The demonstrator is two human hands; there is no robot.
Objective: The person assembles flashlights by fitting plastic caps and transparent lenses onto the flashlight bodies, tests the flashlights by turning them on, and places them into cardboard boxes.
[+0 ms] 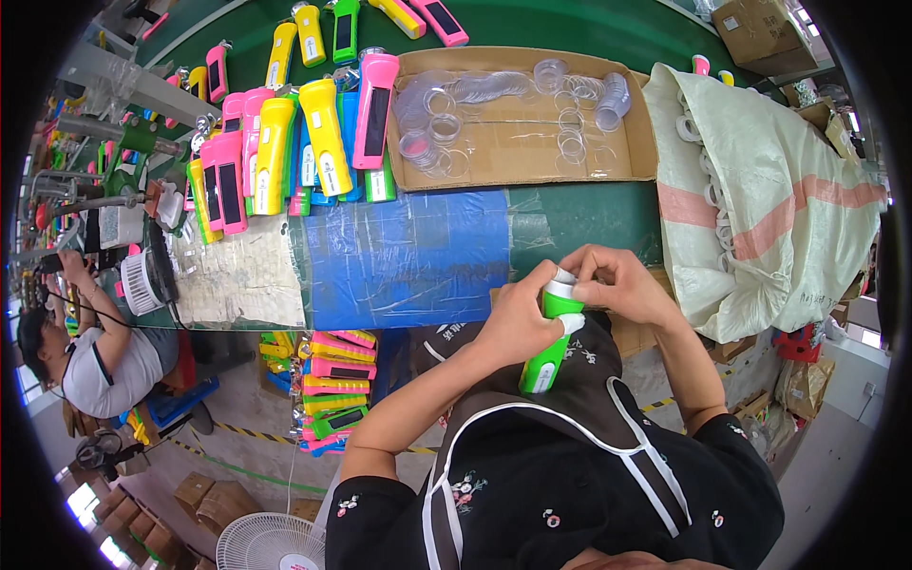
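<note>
Close in front of my body I have a green flashlight (541,371), tilted with its wide head up and away from me. My left hand (524,318) is closed around its upper part, with a white cover on the thumb. At the head, a whitish ring (564,277) shows between my two hands. My right hand (613,283) has its fingers bent and pinched together at this ring; the fingers partly hide it. Just beyond both hands lies the bench edge with a blue sheet (408,256) on it.
A shallow cardboard box (522,142) holds clear discs and rings. Piled flashlights (271,157) in pink, yellow, green and blue lie left of it. To the right, a white woven sack (788,209) has white rings at its mouth. A person (104,356) sits far left; more flashlights (337,380) are stacked below the bench.
</note>
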